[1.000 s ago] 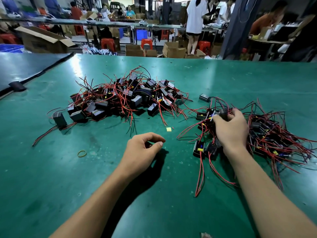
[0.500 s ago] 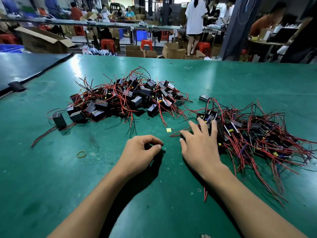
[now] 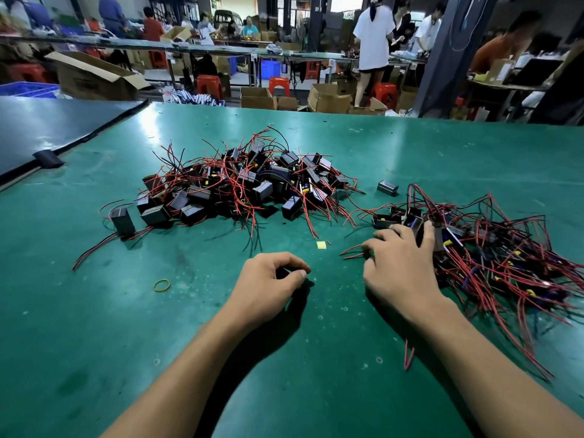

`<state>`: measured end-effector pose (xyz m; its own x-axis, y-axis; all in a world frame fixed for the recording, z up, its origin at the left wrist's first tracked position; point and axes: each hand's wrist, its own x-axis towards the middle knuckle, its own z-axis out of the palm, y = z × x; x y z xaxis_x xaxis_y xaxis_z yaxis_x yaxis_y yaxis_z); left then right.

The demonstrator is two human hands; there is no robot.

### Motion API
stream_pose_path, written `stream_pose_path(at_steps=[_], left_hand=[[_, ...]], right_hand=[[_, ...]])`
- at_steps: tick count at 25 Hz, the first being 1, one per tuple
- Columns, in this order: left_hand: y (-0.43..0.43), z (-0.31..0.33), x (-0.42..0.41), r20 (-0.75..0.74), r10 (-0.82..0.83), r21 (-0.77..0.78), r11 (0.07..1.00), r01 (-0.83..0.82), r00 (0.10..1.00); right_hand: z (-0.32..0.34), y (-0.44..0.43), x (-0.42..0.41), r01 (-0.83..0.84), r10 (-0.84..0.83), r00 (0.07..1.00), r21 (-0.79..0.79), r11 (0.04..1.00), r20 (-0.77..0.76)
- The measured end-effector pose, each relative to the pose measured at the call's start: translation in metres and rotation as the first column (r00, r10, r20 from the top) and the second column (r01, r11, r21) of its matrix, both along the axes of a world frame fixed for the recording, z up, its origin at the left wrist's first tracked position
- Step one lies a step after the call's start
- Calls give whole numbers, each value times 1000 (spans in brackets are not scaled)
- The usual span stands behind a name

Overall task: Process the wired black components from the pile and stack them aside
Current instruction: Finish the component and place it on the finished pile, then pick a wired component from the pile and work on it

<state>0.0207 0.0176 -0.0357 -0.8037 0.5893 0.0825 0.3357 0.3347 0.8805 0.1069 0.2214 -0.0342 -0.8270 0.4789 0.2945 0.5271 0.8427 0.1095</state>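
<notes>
**Flat on the side stack, curled over the mat**

Pressing down with the right hand point(image 3: 401, 273), spread wide and nearly straight-fingered, on the near-left edge of the side stack point(image 3: 493, 248) of wired black components. No pinch, no wrap around anything: just a flat, wide touch, with fingertips point(image 3: 427, 227) on the black housings and the thumb out to the left on the green mat point(image 3: 94, 343). Fanning away to the right of that hand and back alongside the forearm, a spray of red leads.

Over to the left hand point(image 3: 268, 282): resting on the mat just to the left of the right hand, apart from it. Curled in narrow, thumb tip up against forefinger tip, with nothing showing inside the curl.

Well ahead of the left hand, out of reach of either: the main pile point(image 3: 246, 181), a heap of black blocks tangled in red and black wire. Off that pile's left end, far to the left of the left hand, one block point(image 3: 122, 220) standing upright with its leads trailing toward the near side. Ahead of the right fingertips, a lone component point(image 3: 387, 187) lying between the pile and the stack.

Between the two hands and slightly ahead, a small yellow scrap point(image 3: 321, 245). Left of the left hand, a yellow rubber band point(image 3: 162, 285) flat on the mat. Tucked by the right forearm, a short loose red wire point(image 3: 408, 358).
</notes>
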Motion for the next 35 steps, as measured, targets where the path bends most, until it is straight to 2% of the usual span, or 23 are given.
stream_pose_path(at_steps=[4,5,7,9,10,12,14,19,20,21,23,25,27,30,33,35], left_hand=[[3,-1,-4,48,45,38,998,-47,998],[3,-1,-4,51,55,49,997,-57,997],[3,-1,-6,70,89,84,992,-95,994],[2,-1,-8,120,126,141,980,-143,985],[2,0,-10,147,140,175,971,-165,979],[3,3,-10,210,142,233,954,-191,967],[2,4,-10,270,122,269,943,-196,955],[1,1,-16,338,139,305,919,-248,931],[1,0,-17,295,181,320,907,-276,938],[0,-1,-17,200,253,333,891,-309,947],[-1,-4,-16,-36,407,385,848,-363,913],[-2,-5,-16,-150,454,418,834,-359,878],[-2,-6,-16,-72,424,438,827,-353,903],[-2,-4,-20,163,363,454,798,-396,917],[-2,0,-24,379,257,470,774,-424,889],[-2,2,-26,458,236,452,768,-453,857]], right_hand=[[11,-28,-29,-159,143,962,-52,986,-232],[13,-35,-41,-222,188,948,-106,969,-258],[14,-47,-70,-305,212,932,-321,897,-293],[10,-51,-100,-242,114,957,-517,821,-268],[7,-51,-115,-181,46,968,-554,812,-248],[3,-47,-140,-54,-100,964,-550,834,-247],[5,-44,-158,3,-187,938,-531,847,-293],[9,-42,-168,-52,-202,918,-607,793,-341],[12,-41,-163,-91,-190,917,-649,756,-350],[17,-41,-156,-146,-169,919,-705,694,-357],[34,-40,-137,-260,-92,931,-820,510,-353],[54,-38,-115,-313,24,945,-875,369,-328],[73,-38,-95,-335,145,942,-884,325,-304],[88,-45,-70,-326,347,915,-883,337,-206],[90,-58,-45,-321,540,839,-866,382,-73],[88,-65,-31,-322,638,770,-864,388,-1]])
